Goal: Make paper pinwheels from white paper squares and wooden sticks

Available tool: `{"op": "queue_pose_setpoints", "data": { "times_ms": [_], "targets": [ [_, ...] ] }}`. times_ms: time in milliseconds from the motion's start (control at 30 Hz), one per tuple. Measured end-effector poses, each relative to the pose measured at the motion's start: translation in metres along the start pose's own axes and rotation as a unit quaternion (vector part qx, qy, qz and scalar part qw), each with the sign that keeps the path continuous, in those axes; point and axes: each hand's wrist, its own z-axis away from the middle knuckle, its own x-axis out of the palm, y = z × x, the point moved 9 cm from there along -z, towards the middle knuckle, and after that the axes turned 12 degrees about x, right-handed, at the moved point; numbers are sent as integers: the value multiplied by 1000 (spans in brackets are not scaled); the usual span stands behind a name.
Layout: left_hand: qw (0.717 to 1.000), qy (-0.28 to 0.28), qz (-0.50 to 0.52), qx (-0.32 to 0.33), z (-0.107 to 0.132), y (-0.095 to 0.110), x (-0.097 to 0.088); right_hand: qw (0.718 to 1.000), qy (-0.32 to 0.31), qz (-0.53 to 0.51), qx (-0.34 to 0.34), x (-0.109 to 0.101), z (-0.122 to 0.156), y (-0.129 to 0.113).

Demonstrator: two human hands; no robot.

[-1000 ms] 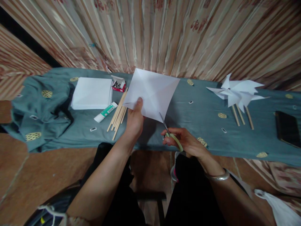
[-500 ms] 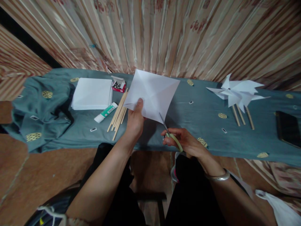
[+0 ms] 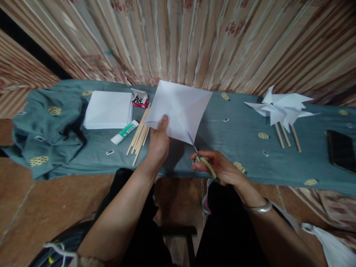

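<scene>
A square sheet of white paper [image 3: 183, 102] with diagonal creases is pinched in my left hand [image 3: 160, 142], thumb on top and fingers underneath. My right hand [image 3: 215, 165] is closed around the handles of a pair of scissors [image 3: 205, 165] with pale green grips. The scissor blades lie at the paper's near corner, one blade over the sheet and pointing along the crease. A short slit shows at the paper's left corner, close to my left thumb. The paper is held just above the cloth-covered table [image 3: 233, 133].
Left of the paper lie several wooden sticks [image 3: 139, 137], a glue stick [image 3: 125, 132], a stack of white paper [image 3: 109, 110] and an open red box of metal pins [image 3: 140, 101]. On the right are paper pinwheels [image 3: 283, 105] on sticks and a black phone [image 3: 341, 151]. A pleated curtain [image 3: 178, 40] hangs behind.
Almost nothing differs. The view has shifted very slightly; both hands, the paper and the scissors keep their positions relative to each other.
</scene>
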Motion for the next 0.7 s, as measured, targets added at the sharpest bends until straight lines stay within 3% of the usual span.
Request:
{"op": "queue_pose_setpoints", "data": {
  "times_ms": [433, 700],
  "targets": [
    [1000, -15, -14, -1, 1, 0, 1, 999, 0, -27, 34, 1, -1, 3],
    [1000, 5, -5, -2, -1, -1, -4, 998, 2, -37, 50, 1, -4, 10]
  ]
}}
